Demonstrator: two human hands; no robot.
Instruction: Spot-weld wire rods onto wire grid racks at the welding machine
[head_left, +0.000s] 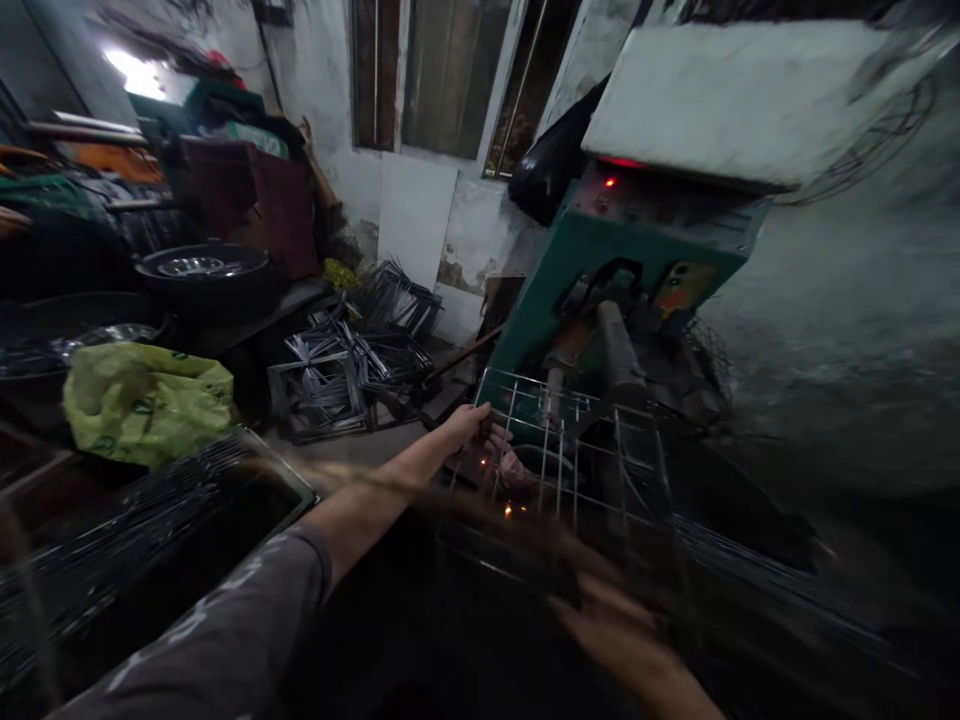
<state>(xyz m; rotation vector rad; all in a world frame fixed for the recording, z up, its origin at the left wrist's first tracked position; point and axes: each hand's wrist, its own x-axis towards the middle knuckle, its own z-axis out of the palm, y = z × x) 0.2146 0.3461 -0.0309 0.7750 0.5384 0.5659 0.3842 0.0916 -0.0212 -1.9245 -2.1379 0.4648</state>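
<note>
My left hand (471, 424) reaches forward and grips the left edge of a wire grid frame (570, 440) that lies at the mouth of a green welding machine (600, 260). Small orange sparks (508, 510) glow under the grid. My right hand (615, 625) is low in the picture, smeared by motion, near a bundle of thin metal rods (750, 575); its fingers cannot be made out.
A pile of finished wire frames (352, 360) lies on the floor to the left. A yellow-green plastic bag (142, 400) sits beside a tray of straight wires (135, 540). Tyres and clutter (202, 270) fill the far left; a grey wall is on the right.
</note>
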